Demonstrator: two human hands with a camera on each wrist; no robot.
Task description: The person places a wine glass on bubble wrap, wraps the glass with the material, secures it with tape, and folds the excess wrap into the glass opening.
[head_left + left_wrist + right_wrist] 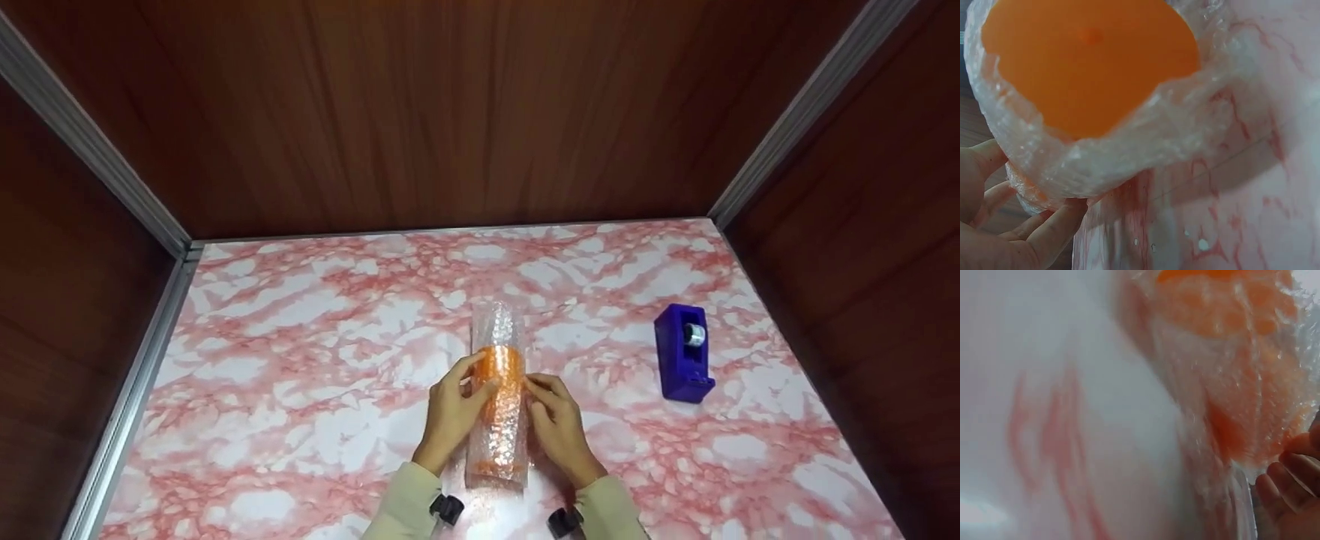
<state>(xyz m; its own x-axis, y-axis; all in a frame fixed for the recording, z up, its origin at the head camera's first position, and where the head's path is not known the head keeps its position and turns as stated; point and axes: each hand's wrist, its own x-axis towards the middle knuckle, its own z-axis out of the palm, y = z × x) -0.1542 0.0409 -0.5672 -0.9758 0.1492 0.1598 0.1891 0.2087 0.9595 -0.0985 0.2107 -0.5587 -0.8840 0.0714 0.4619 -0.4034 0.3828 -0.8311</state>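
Note:
An orange cylinder point(500, 365) lies lengthwise in front of me, rolled in clear bubble wrap point(501, 442) that extends past its far end. In the left wrist view its round, flat orange end point(1095, 67) shows inside the loose wrap. My left hand point(452, 409) grips the left side, thumb on top and fingers bent round the far edge. Opposite it, my right hand point(559, 424) pinches the wrap along the right side with thumb and forefinger. The right wrist view shows curled fingers point(1294, 478) at the wrap's edge.
A blue tape dispenser point(682, 352) with a roll of clear tape stands to the right on the red-and-white marbled table point(315, 375). Dark wood panels point(450, 112) with metal corner rails enclose the back and both sides.

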